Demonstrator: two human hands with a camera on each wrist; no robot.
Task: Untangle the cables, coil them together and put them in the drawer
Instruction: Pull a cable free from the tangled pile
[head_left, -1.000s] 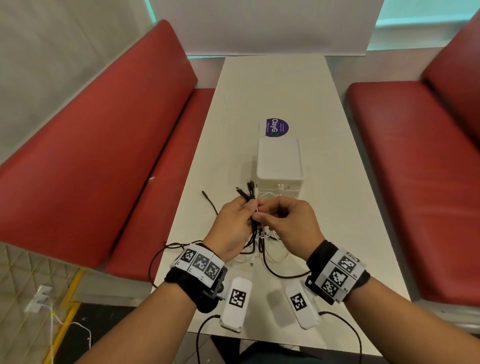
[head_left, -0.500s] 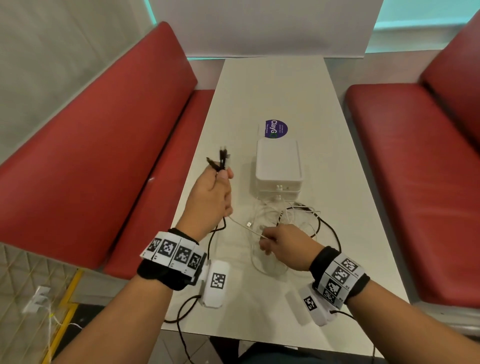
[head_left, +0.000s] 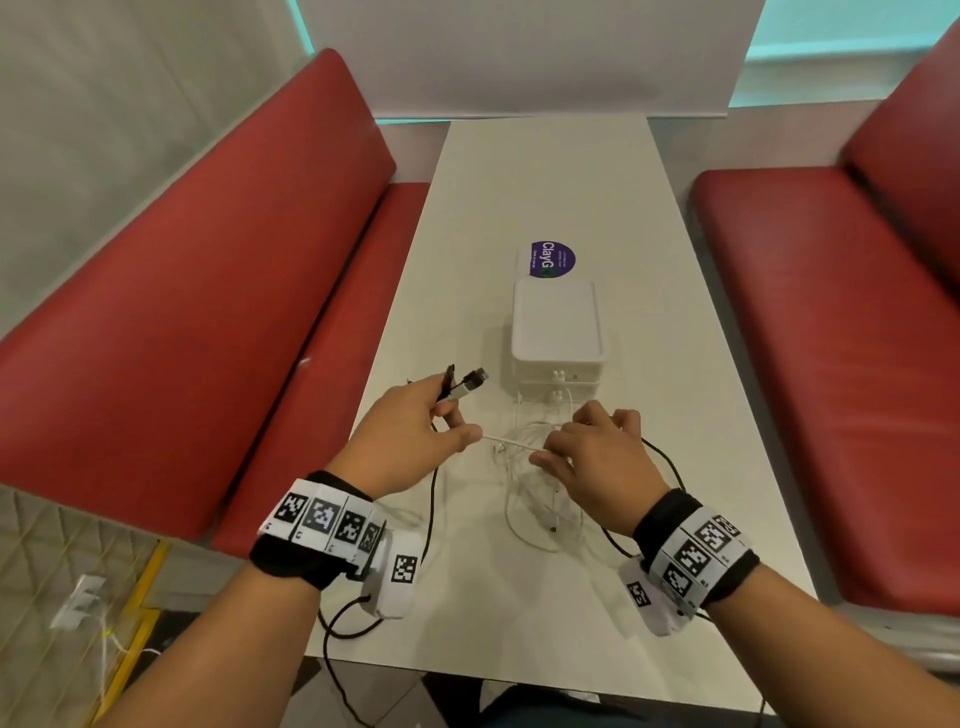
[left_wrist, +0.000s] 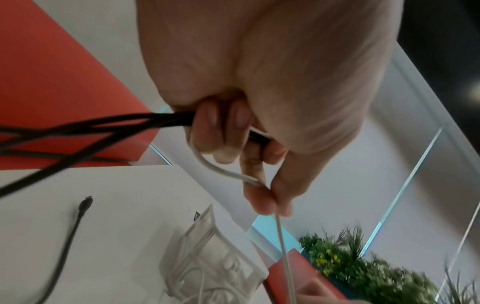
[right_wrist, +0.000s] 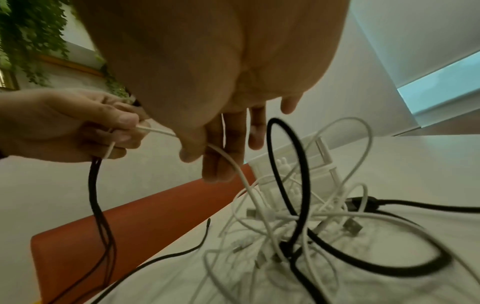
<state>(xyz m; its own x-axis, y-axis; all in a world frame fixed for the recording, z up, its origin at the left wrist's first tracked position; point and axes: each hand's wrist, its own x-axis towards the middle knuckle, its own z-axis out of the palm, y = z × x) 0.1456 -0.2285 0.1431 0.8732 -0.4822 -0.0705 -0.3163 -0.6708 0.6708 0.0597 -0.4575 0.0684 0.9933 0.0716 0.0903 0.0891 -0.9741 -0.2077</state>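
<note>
My left hand (head_left: 457, 426) grips a bundle of black cables (left_wrist: 124, 125), whose plugs (head_left: 465, 383) stick up past its fingers. Its thumb and forefinger also pinch a white cable (head_left: 511, 442). That cable runs straight to my right hand (head_left: 550, 457), which pinches it between thumb and fingers (right_wrist: 218, 164). Below the right hand lies a tangle of white cables (right_wrist: 285, 226) with a thick black cable (right_wrist: 288, 164) looped through it. The small white drawer box (head_left: 558, 327) stands just beyond both hands, knobs facing me.
The white table (head_left: 545, 182) is narrow, with red benches on the left (head_left: 182, 312) and right (head_left: 831, 338). A purple sticker (head_left: 551, 259) lies behind the box. One black cable end (left_wrist: 84, 205) lies loose on the table to the left.
The hands parted from in front of the box. The left carried the black cables up and left, then came back toward the right hand and now also pinches the white cable.
</note>
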